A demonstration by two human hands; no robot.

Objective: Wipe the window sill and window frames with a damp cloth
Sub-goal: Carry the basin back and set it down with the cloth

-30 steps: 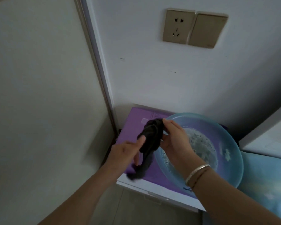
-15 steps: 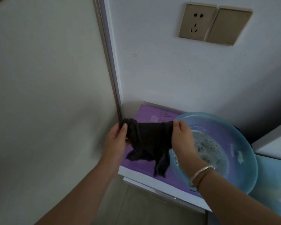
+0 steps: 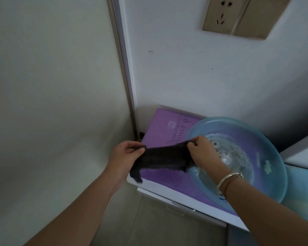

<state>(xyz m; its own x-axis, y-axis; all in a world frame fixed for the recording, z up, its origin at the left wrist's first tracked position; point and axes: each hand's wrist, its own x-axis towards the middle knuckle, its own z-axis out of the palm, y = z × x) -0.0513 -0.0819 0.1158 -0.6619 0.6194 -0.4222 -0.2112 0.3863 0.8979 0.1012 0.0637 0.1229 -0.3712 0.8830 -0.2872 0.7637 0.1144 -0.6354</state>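
Note:
A dark damp cloth [image 3: 164,159] is stretched out between my two hands, above a purple box. My left hand [image 3: 126,157] grips its left end, and a corner of the cloth hangs down below that hand. My right hand [image 3: 203,153] pinches the right end beside the rim of a blue basin [image 3: 274,174], which holds a little soapy water. No window sill or window frame shows in this view.
The purple box [image 3: 167,125] lies on a white cabinet [image 3: 176,196] against the wall. A vertical metal strip [image 3: 121,59] runs down the wall corner. A socket and switch plate [image 3: 242,15] sit high on the right wall. Tiled floor lies below.
The cloth went from a bunched, twisted lump to spread flat between my hands. My hands drew apart, and the view shifted so the basin and wall plate lie further right.

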